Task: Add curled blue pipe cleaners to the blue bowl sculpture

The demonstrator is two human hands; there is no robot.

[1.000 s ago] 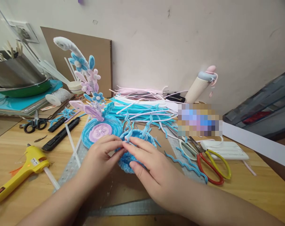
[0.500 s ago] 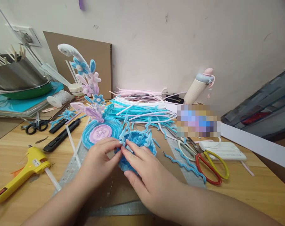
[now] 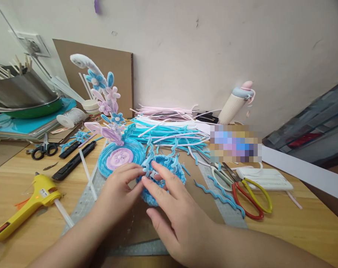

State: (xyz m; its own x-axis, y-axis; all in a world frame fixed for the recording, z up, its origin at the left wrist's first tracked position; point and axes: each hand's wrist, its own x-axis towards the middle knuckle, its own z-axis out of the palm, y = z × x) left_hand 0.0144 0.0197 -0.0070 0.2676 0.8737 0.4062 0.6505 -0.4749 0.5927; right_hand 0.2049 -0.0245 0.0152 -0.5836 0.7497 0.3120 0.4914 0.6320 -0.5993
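Observation:
A round, fuzzy blue pipe-cleaner piece (image 3: 149, 200), hollow like a small basket, with curly strands standing up from its rim, sits on brown cardboard in front of me. My left hand (image 3: 119, 191) pinches its left rim at the base of a curly strand. Over its near right side is my right hand (image 3: 177, 210), fingers apart and thumb held away, covering part of the piece. Just behind my left hand stands a blue coiled disc (image 3: 104, 163) with a pink centre, bearing a curved white stem (image 3: 92, 67) with blue and pink flowers.
Left lie a yellow hot glue gun (image 3: 43, 190), a black utility knife (image 3: 73, 160) and black scissors (image 3: 45, 149). Pipe cleaners (image 3: 169, 134) are heaped behind. Right are red-and-yellow-handled scissors (image 3: 248, 193), wavy blue strands (image 3: 219, 192), a white box (image 3: 265, 178) and a bottle (image 3: 233, 104).
My right fingers have spread and pulled slightly back from the left fingertips, uncovering more of the piece's inside. My left hand keeps its pinch on the rim.

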